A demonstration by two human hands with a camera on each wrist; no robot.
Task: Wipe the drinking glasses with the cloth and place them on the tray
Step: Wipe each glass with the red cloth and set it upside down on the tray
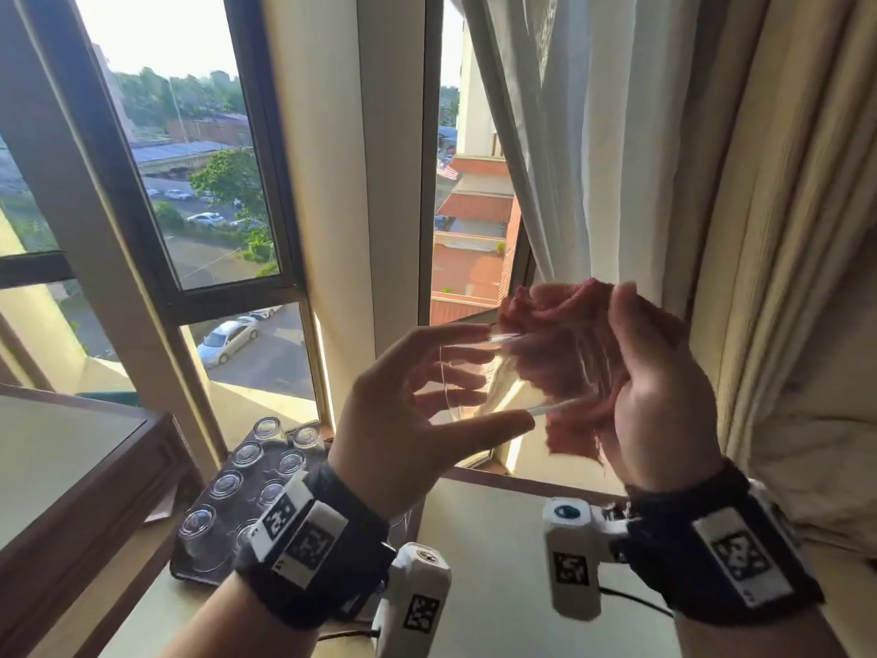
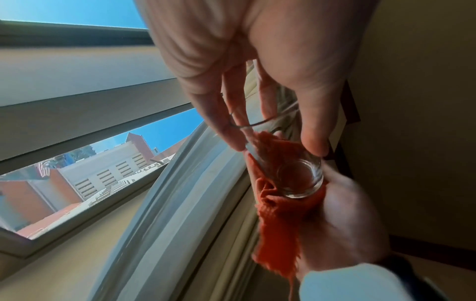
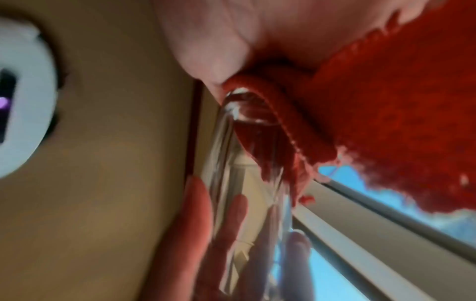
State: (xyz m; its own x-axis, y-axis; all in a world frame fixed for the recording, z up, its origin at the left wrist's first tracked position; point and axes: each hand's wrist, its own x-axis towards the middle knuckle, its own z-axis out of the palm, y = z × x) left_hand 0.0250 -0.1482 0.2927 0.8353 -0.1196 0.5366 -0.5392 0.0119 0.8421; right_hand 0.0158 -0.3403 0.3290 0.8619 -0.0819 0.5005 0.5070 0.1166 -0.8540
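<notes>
Holding a clear drinking glass [image 1: 493, 377] sideways in mid-air before the window [image 1: 204, 192], rim end toward the left hand [image 1: 403, 420], base end buried in the red cloth [image 1: 569, 353]. Left grip: fingers [image 2: 226, 126] and thumb spread wide round the rim end, tips curled onto the glass wall. Right hand [image 1: 664, 410]: palm cupped round the bunched cloth, thumb up over the top, cloth pressed against the thick base of the glass as seen from the left wrist. Lower left, on the surface [image 1: 498, 524] beneath the window: dark tray [image 1: 190, 569] carrying several upturned glasses [image 1: 247, 454] in two rows. White curtain [image 1: 593, 135] hanging at right, behind the cloth.
</notes>
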